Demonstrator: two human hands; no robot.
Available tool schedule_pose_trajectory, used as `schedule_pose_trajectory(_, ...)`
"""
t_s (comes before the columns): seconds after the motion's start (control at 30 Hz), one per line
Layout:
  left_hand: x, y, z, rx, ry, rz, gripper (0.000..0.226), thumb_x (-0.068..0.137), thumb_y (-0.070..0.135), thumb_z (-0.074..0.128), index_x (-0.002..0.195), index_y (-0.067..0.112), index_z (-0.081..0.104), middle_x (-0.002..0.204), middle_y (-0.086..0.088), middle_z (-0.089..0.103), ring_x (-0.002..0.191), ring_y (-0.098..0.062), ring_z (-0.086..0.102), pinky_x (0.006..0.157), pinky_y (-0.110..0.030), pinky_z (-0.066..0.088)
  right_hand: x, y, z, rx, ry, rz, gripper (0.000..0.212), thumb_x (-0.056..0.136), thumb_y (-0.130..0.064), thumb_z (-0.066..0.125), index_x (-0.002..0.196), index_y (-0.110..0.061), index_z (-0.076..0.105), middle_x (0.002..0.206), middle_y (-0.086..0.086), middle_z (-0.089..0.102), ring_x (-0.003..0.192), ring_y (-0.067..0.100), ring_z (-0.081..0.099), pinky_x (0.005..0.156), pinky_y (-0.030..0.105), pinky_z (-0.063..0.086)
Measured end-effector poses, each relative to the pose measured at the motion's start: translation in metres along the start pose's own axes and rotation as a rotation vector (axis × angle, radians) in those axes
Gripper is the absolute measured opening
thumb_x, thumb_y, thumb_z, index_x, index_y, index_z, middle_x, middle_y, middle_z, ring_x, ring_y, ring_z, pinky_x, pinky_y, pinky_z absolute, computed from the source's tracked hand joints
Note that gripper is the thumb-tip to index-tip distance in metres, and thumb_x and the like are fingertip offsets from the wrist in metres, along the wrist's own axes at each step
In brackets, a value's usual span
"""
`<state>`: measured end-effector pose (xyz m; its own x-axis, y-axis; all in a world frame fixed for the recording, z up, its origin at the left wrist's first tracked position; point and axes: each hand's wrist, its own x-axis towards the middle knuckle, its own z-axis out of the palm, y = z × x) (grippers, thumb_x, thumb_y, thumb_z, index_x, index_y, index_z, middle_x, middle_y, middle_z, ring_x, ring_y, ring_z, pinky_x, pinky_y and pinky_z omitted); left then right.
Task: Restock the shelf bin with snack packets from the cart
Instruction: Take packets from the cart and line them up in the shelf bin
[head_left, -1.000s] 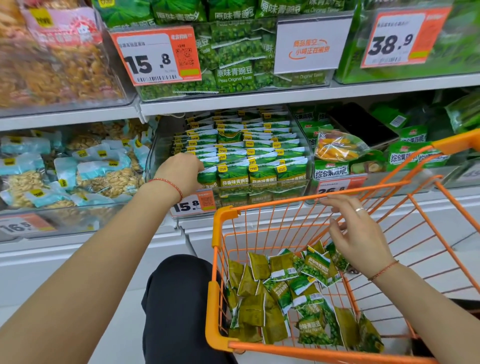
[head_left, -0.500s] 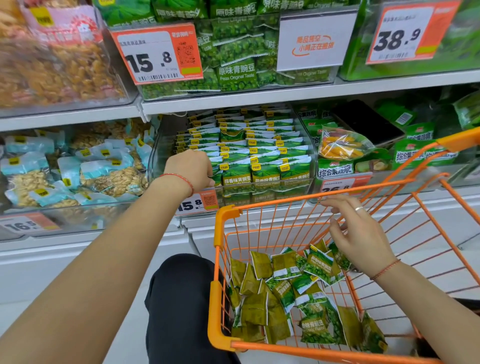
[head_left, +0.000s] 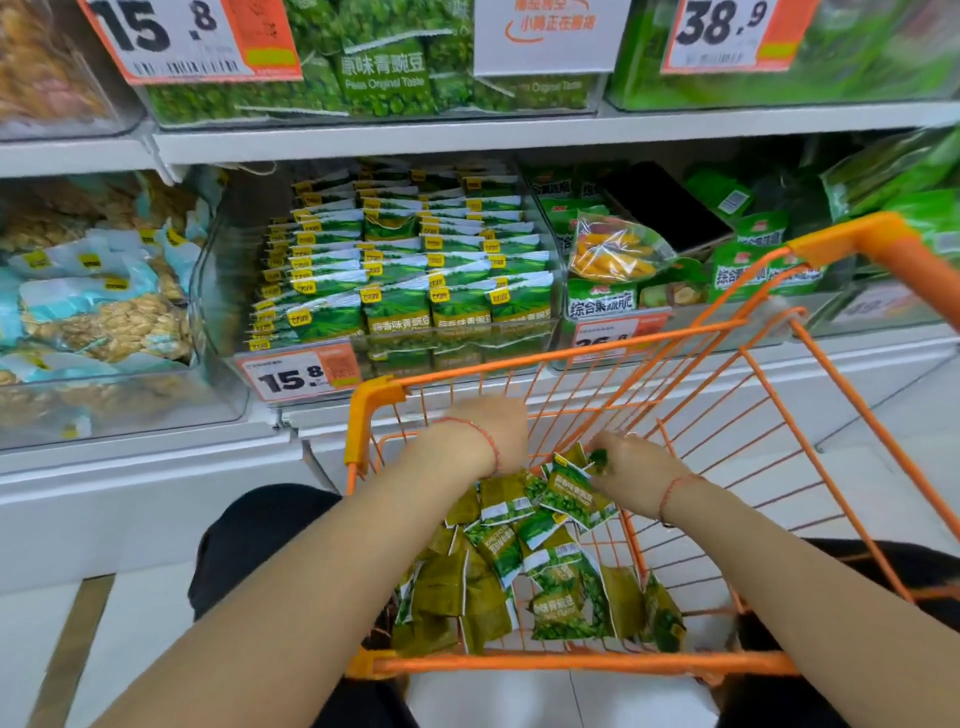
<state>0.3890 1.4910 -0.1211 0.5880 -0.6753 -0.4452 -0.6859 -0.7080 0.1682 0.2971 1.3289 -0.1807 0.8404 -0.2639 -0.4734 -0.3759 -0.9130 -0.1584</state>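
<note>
Hands met inside the orange cart (head_left: 374, 402). The right hand (head_left: 631, 467) pinched a few green pea packets (head_left: 571, 493) at the top of the loose heap, fingers curled round their edges. The left hand (head_left: 491, 434), which half a second before had rested at the front of the shelf bin (head_left: 550, 249), had dropped into the basket beside the right; its fingers faced away, so whether it gripped anything could not be told. That shift suggested one placement was over and another gathering under way. Many snack packets (head_left: 519, 582) lay heaped on the cart floor, so restocking seemed far from done. Beyond, the clear bin held neat rows of the same packets, above a 15.8 price tag (head_left: 298, 375).
</note>
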Motion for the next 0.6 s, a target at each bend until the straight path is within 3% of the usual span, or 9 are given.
schedule_pose_trajectory(0.07, 0.021, 0.007, 0.024, 0.010, -0.284, -0.034, 0.030, 0.088, 0.028, 0.064, 0.104, 0.003, 0.062, 0.102, -0.012, 0.061, 0.089, -0.027, 0.059, 0.081, -0.039, 0.051, 0.010, 0.004, 0.000, -0.127, -0.205, -0.022, 0.055, 0.093, -0.036, 0.055, 0.140, -0.014, 0.036, 0.125, 0.012, 0.054, 0.098, 0.025, 0.056, 0.075, 0.029, 0.044)
schedule_pose_trajectory(0.13, 0.035, 0.009, 0.047, -0.049, -0.383, -0.081, 0.059, 0.085, 0.029, 0.070, 0.133, 0.004, 0.047, 0.128, -0.014, 0.055, 0.112, -0.029, 0.056, 0.094, -0.040, 0.048, 0.020, 0.004, -0.001, -0.224, -0.362, -0.023, 0.049, 0.092, -0.038, 0.056, 0.131, -0.010, 0.046, 0.110, 0.011, 0.059, 0.088, 0.025, 0.055, 0.074, 0.034, 0.047)
schedule_pose_trajectory(0.2, 0.045, 0.008, 0.068, -0.056, -0.369, -0.077, 0.082, 0.078, 0.033, 0.076, 0.144, 0.009, 0.032, 0.140, -0.013, 0.046, 0.123, -0.031, 0.049, 0.100, -0.043, 0.045, 0.031, 0.007, -0.002, -0.250, -0.389, -0.030, 0.045, 0.090, -0.040, 0.056, 0.122, -0.009, 0.055, 0.099, 0.008, 0.061, 0.082, 0.024, 0.056, 0.077, 0.039, 0.051)
schedule_pose_trajectory(0.33, 0.062, 0.005, 0.090, 0.049, -0.299, -0.005, 0.103, 0.073, 0.056, 0.072, 0.149, 0.014, 0.019, 0.150, -0.012, 0.032, 0.134, -0.031, 0.036, 0.107, -0.045, 0.038, 0.049, 0.011, 0.004, -0.137, -0.272, -0.051, 0.043, 0.094, -0.031, 0.053, 0.132, -0.012, 0.046, 0.124, 0.012, 0.057, 0.105, 0.028, 0.058, 0.086, 0.036, 0.049)
schedule_pose_trajectory(0.47, 0.068, 0.010, 0.095, 0.088, -0.237, 0.092, 0.110, 0.074, 0.068, 0.063, 0.151, 0.010, 0.010, 0.155, -0.009, 0.020, 0.140, -0.028, 0.025, 0.110, -0.043, 0.032, 0.059, 0.010, 0.025, -0.003, -0.298, -0.041, 0.068, 0.087, -0.036, 0.065, 0.142, -0.016, 0.031, 0.123, 0.010, 0.058, 0.100, 0.026, 0.061, 0.084, 0.036, 0.053)
schedule_pose_trajectory(0.6, 0.073, 0.004, 0.107, 0.075, -0.283, 0.081, 0.117, 0.073, 0.068, 0.063, 0.151, 0.010, -0.001, 0.159, -0.007, 0.007, 0.144, -0.028, 0.016, 0.114, -0.043, 0.024, 0.060, 0.010, 0.040, 0.048, -0.246, -0.026, 0.086, 0.078, -0.041, 0.074, 0.141, -0.013, 0.025, 0.121, 0.011, 0.055, 0.104, 0.027, 0.058, 0.083, 0.036, 0.052)
